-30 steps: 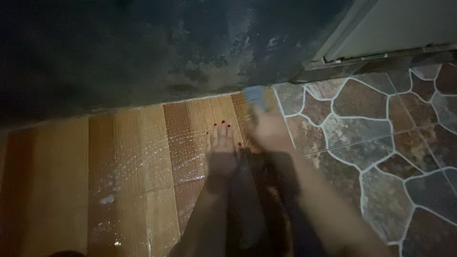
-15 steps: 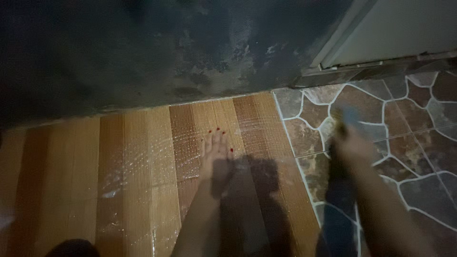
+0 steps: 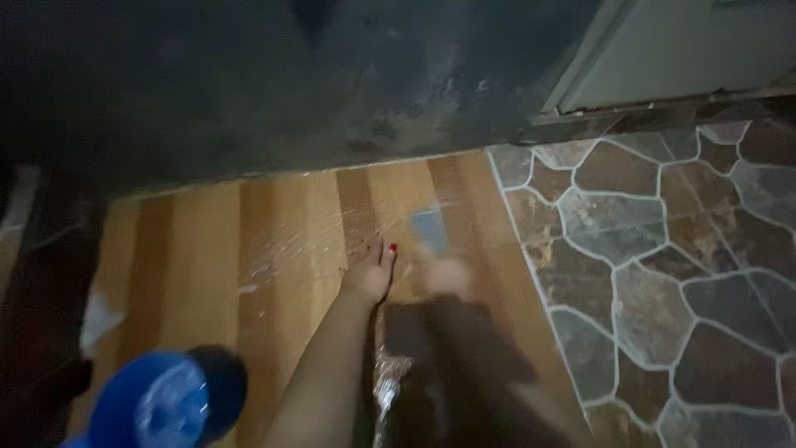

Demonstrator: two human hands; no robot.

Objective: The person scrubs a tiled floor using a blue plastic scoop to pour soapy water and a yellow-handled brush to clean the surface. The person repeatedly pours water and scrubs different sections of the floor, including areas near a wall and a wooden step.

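My left hand [image 3: 369, 274], with red-painted nails, lies flat on the wet wood-patterned floor [image 3: 282, 241] and holds nothing. Just to its right, my right hand [image 3: 448, 275] is blurred by motion and grips a small blue scrubbing pad or brush [image 3: 429, 227], which rests on the wood-patterned strip near its edge with the stone tiles. Both forearms reach in from the bottom of the view. Their dark shadow covers the floor beneath my right arm.
A dark, stained wall [image 3: 332, 91] runs along the top. Irregular stone tiles [image 3: 655, 249] with pale grout fill the right side, below a light door and its frame [image 3: 680, 58]. A round blue container [image 3: 153, 405] sits at the bottom left.
My right hand swung the blue pad left, from the stone tiles back onto the wood-patterned floor. The view shifted, bringing the blue container into sight. My left hand stayed planted.
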